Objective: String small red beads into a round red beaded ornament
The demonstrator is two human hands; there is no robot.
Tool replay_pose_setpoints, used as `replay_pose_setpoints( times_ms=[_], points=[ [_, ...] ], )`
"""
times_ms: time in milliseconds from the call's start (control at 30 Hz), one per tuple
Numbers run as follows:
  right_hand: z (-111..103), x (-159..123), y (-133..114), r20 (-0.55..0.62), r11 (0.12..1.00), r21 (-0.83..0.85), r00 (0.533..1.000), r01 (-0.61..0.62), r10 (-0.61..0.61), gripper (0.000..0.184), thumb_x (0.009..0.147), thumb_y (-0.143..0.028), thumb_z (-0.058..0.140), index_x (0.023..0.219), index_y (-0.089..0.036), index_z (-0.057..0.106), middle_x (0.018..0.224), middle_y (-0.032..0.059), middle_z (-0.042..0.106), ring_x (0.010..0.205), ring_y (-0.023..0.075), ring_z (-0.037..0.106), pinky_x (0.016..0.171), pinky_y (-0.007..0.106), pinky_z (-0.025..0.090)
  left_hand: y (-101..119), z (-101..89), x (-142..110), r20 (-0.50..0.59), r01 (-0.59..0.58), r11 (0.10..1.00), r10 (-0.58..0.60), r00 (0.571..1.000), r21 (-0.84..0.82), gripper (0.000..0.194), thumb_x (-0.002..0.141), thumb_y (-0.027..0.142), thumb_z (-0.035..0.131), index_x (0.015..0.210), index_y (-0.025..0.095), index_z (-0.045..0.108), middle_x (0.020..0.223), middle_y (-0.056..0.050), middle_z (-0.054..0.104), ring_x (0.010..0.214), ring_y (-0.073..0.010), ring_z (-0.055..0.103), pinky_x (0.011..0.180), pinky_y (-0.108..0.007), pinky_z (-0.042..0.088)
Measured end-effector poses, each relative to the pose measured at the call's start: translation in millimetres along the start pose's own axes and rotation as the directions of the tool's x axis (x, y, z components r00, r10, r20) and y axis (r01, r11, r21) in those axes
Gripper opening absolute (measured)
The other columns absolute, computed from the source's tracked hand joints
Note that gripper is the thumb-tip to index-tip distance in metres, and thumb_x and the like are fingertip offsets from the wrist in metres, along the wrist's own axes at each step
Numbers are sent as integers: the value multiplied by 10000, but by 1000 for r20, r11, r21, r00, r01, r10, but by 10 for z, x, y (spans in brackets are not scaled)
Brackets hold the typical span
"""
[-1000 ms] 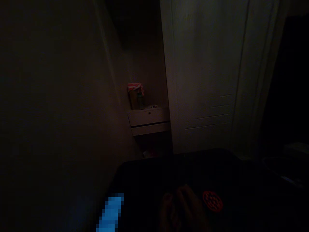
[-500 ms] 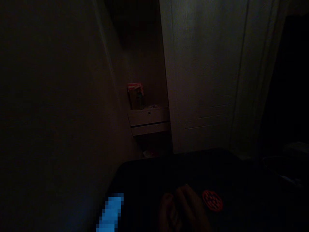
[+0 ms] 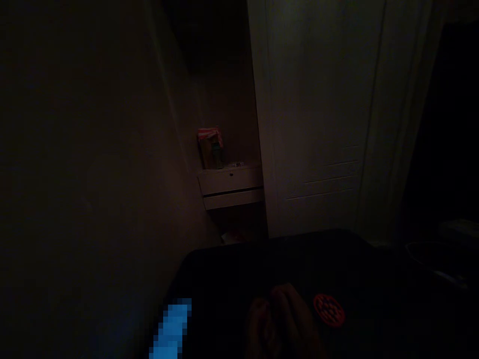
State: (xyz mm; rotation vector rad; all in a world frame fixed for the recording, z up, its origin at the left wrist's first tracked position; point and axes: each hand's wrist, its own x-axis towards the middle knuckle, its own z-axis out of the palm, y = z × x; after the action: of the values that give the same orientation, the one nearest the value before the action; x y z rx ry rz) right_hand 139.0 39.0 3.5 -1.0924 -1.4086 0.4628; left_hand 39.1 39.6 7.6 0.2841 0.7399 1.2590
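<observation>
The picture is very dark. My left hand and my right hand are close together at the bottom middle, fingers curled in toward each other. Anything held between them is lost in the dark. Just right of my right hand, apart from it, lies a flat round red disc with an openwork or spotted pattern, on a dark surface. Off to the left of my hands glows a blurred-out blue screen.
A wall runs along the left. Beyond the dark surface stand a pale wardrobe door and a shelf niche with a drawer front. A box with a red-striped top sits on it. A pale cable lies at right.
My hands stay in nearly the same place, with only a slight shift of the fingers. The light on the wardrobe door has dimmed a little.
</observation>
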Motion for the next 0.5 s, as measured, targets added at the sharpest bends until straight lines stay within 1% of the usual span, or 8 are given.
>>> replay_pose_setpoints(
  times_ms=[100, 200, 267, 400, 500],
  points=[
    [-13, -5, -3, -10, 1000, 2, 1000, -20, 20, 271, 937, -519, 547, 980, -324, 729, 887, 44, 754, 885, 253, 713, 714, 295, 596, 14, -1, 6, 4, -15, 999, 15, 1000, 31, 539, 517, 439, 910, 572, 220, 421, 363, 105, 357, 292, -46, 309, 363, -186, 129],
    [-43, 30, -84, 15, 997, 53, 998, -63, 62, 263, 958, -479, 530, 913, -305, 721, 838, 38, 744, 803, 232, 711, 683, 277, 586, 31, 22, -1, -32, 2, 1000, -1, 999, 27, 580, 433, 444, 935, 561, 219, 415, 351, 109, 353, 286, -42, 305, 358, -178, 129],
    [-64, 60, -153, 36, 993, 85, 996, -79, 76, 261, 974, -455, 515, 896, -292, 703, 834, 32, 736, 780, 217, 710, 684, 265, 581, 36, 40, -8, -33, 15, 1000, -15, 999, 17, 608, 389, 447, 947, 551, 218, 408, 343, 111, 345, 288, -38, 301, 357, -175, 131],
    [-86, 91, -215, 73, 992, 97, 995, -78, 71, 236, 973, -421, 533, 867, -264, 674, 830, 21, 721, 779, 200, 707, 707, 250, 563, 18, 50, -16, -9, 10, 1000, -9, 1000, 10, 613, 385, 477, 950, 555, 214, 423, 353, 107, 356, 302, -35, 296, 362, -176, 137],
    [-87, 90, -207, 119, 992, 89, 989, -93, 82, 238, 972, -409, 540, 842, -249, 660, 808, 14, 708, 758, 188, 698, 699, 244, 547, -1, 23, -12, -33, 1, 1000, -1, 999, -7, 589, 441, 475, 939, 564, 212, 427, 367, 106, 355, 312, -31, 289, 367, -180, 139]
  ],
)
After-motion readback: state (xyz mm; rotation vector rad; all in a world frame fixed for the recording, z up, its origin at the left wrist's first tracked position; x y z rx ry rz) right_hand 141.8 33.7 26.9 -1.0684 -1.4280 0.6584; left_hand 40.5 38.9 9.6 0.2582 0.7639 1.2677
